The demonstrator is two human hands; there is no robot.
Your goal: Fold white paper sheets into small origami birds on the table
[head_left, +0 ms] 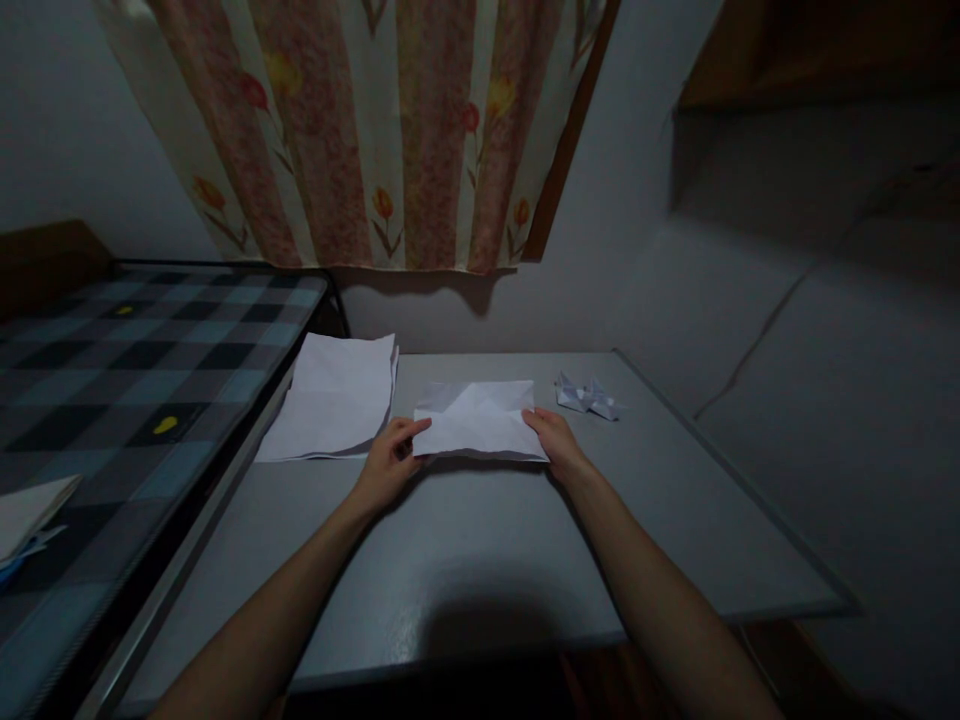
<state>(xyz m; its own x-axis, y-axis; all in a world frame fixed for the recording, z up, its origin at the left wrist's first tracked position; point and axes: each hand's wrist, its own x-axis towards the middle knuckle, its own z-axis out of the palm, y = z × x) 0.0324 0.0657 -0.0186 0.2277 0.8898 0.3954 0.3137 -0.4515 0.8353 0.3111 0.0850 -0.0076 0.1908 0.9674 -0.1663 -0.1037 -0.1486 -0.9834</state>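
A creased sheet of white paper point(480, 420) is stretched between my two hands, just over the table. My left hand point(390, 455) pinches its left edge, the thumb lying on top. At the right edge, my right hand point(556, 438) grips the sheet with the thumb on the upper face and the other fingers hidden beneath. Fold lines run across the sheet, and its near edge lifts a little off the table. To the right of it stand small folded paper figures point(587, 397) with pointed tips.
A stack of white paper sheets point(337, 390) lies at the back left of the pale table point(450, 560). Left of the table is a bed with a checked cover point(202, 350), with a pale book-like item point(34, 515) on it. A striped floral curtain point(375, 130) hangs behind.
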